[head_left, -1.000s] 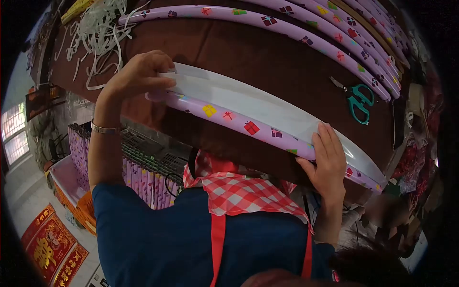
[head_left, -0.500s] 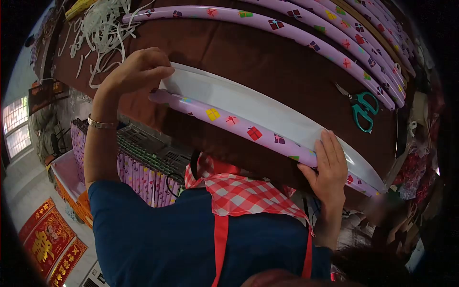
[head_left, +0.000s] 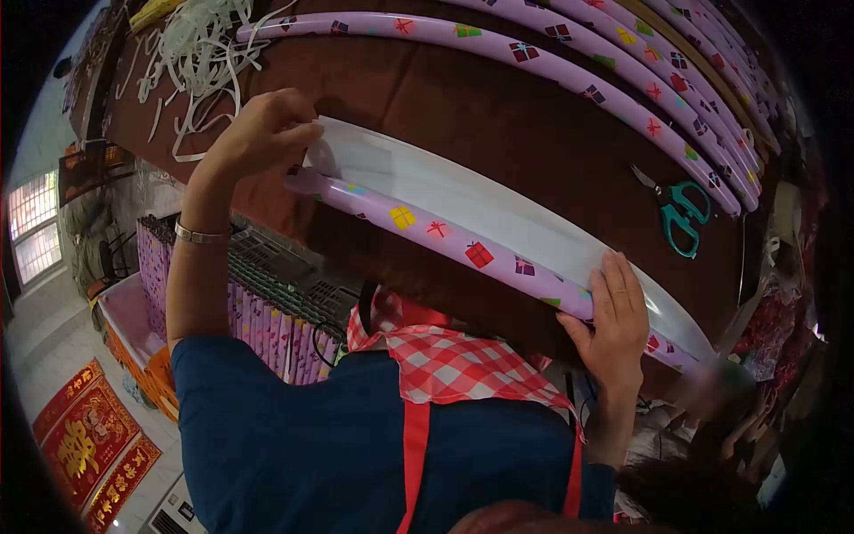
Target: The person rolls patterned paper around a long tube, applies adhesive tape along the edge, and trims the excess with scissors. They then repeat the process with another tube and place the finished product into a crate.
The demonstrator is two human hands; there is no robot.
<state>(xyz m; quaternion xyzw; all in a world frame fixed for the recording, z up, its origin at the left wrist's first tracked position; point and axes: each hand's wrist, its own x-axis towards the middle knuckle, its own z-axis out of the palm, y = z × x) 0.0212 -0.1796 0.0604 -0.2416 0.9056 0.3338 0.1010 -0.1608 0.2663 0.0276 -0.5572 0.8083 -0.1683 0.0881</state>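
Observation:
A lilac wrapping-paper roll point(head_left: 445, 233) with a gift-box print lies along the table's near edge. Its loose part is turned up to show a white underside point(head_left: 471, 196). My left hand point(head_left: 262, 133) has its fingers closed at the left end of that white flap, pinching its edge. Across the roll's right part lies my right hand point(head_left: 616, 311), fingers stretched flat over the paper and thumb apart on the near side. The palm hides the roll beneath it. Teal-handled scissors point(head_left: 683, 218) rest beyond my right hand, blades parted.
More lilac rolls point(head_left: 525, 52) lie across the far side of the brown table point(head_left: 427, 98). A tangle of white strips point(head_left: 200, 53) sits at the far left. Below the near edge, several printed rolls point(head_left: 276, 325) stand packed together beside an orange basket point(head_left: 133, 365).
The view has shifted slightly, so the far rolls and scissors appear a little lower and to the right. Both hands keep nearly the same places on the paper.

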